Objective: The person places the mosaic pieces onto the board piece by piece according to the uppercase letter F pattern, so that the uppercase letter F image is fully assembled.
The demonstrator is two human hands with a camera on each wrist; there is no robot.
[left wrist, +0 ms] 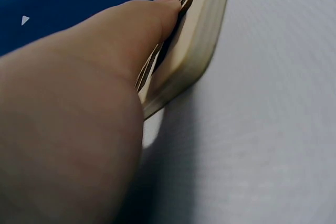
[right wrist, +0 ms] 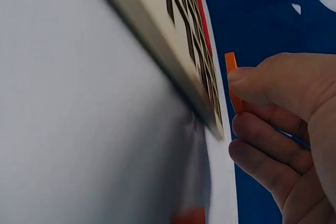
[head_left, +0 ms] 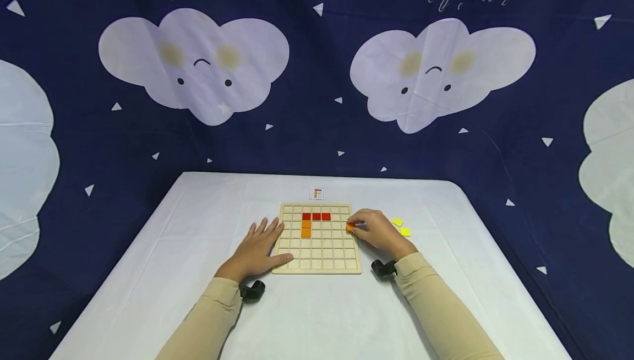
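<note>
A wooden grid board [head_left: 317, 272] lies on the table, holding three red tiles [head_left: 316, 217] in a row and two orange tiles [head_left: 306, 233] below the leftmost one. My left hand [head_left: 255, 252] rests spread along the board's left edge, its thumb [left wrist: 152, 22] reaching over the front corner. Between thumb and fingers, my right hand [head_left: 378, 232] pinches an orange square tile [right wrist: 233, 85] at the board's right edge, raised above the surface. The right wrist view shows that tile on edge, apart from the board.
Two yellow tiles [head_left: 405, 232] lie right of my right hand. A small printed card [head_left: 317, 194] with a coloured pattern sits behind the board. Low in the right wrist view is a blurred orange piece [right wrist: 193, 215]. White cloth covers the table [head_left: 317, 321]; a blue cloud-patterned curtain [head_left: 317, 145] hangs behind.
</note>
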